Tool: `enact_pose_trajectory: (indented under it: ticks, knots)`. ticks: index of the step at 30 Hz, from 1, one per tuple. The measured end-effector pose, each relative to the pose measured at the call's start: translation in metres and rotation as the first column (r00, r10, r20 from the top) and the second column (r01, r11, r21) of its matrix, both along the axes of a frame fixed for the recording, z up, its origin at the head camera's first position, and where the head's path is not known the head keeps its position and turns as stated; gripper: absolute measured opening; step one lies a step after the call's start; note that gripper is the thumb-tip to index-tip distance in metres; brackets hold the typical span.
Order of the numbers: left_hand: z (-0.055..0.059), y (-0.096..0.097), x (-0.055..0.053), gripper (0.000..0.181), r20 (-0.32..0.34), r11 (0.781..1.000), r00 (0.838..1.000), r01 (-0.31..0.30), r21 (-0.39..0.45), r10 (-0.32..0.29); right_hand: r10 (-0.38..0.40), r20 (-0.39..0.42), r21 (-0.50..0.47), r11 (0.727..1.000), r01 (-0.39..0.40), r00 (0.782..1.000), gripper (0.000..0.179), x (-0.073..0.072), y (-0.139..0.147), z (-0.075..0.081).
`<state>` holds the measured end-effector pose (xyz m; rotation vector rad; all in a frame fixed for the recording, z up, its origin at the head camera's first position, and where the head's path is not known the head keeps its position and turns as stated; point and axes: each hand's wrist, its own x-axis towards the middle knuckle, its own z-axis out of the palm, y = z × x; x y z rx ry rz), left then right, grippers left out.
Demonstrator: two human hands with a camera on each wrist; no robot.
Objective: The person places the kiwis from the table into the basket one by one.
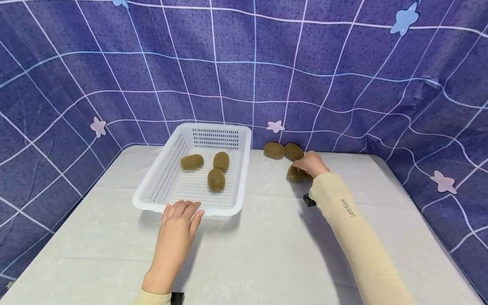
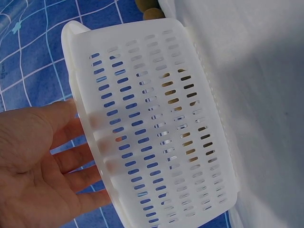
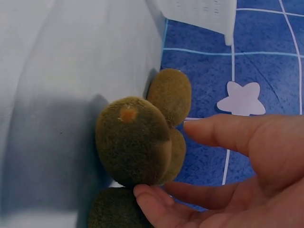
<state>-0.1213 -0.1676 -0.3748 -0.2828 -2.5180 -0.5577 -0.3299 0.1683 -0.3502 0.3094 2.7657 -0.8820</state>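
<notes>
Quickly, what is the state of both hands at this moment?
Left hand: open, fingers over the near rim of the white basket.
Right hand: open, fingertips at a kiwifruit, apparently not gripping it.

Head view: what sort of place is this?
Probably a makeshift indoor tabletop workspace: a white-covered table, a blue-purple star-and-grid backdrop close behind it, and kiwis set out in and beside a white basket.

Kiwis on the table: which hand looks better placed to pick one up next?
The right hand, I'd judge: it is close up at the loose kiwis. The left hand is farther off, at the near rim of the basket.
</notes>
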Motion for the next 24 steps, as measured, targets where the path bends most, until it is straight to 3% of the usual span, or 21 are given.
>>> enact_pose_trajectory:
  ticks: [7,18,24]
  knots:
    - [-0.001,0.000,0.000,0.023,-0.005,1.000,1.000,0.002,0.001,-0.002,0.107,-0.098,0.149,0.984,-0.092,0.989,0.055,0.000,-0.007,-0.004]
    - [0.001,0.000,0.001,0.023,0.004,1.000,1.000,-0.001,0.000,0.001,0.068,-0.107,0.103,0.993,-0.057,0.992,0.050,-0.001,-0.015,-0.005]
    - [0.001,0.000,0.000,0.024,0.015,1.000,1.000,-0.003,-0.001,0.004,0.079,-0.106,0.149,0.987,-0.062,0.991,0.050,-0.004,-0.018,-0.007]
